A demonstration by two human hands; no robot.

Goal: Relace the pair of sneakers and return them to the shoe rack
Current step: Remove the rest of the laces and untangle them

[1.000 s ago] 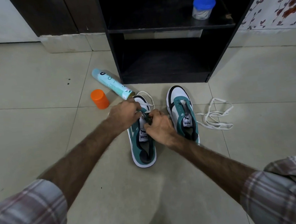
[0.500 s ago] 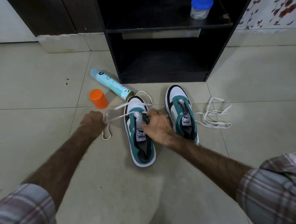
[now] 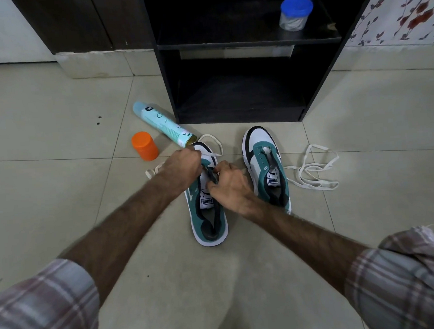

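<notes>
Two green, white and black sneakers stand side by side on the tiled floor before a black shoe rack [image 3: 244, 43]. My left hand [image 3: 183, 165] and my right hand [image 3: 226, 186] meet over the eyelets of the left sneaker [image 3: 209, 222]. The left hand's fingers are curled around its white lace [image 3: 213, 145], which loops out past the toe and to the left. The right hand's fingers pinch the sneaker's eyelet edge by the tongue. The right sneaker [image 3: 263, 162] has no lace in it. A loose white lace [image 3: 314, 169] lies tangled on the floor to its right.
A teal spray can [image 3: 162, 123] lies on its side left of the rack, next to an orange cap [image 3: 144, 145]. A blue-lidded jar [image 3: 294, 13] stands on the rack's upper shelf. The lower shelf holds nothing. A flowered wall is at the right.
My left hand, which had pulled the lace out to the left half a second ago, has come back to the left sneaker's eyelets. My right hand stayed on the shoe.
</notes>
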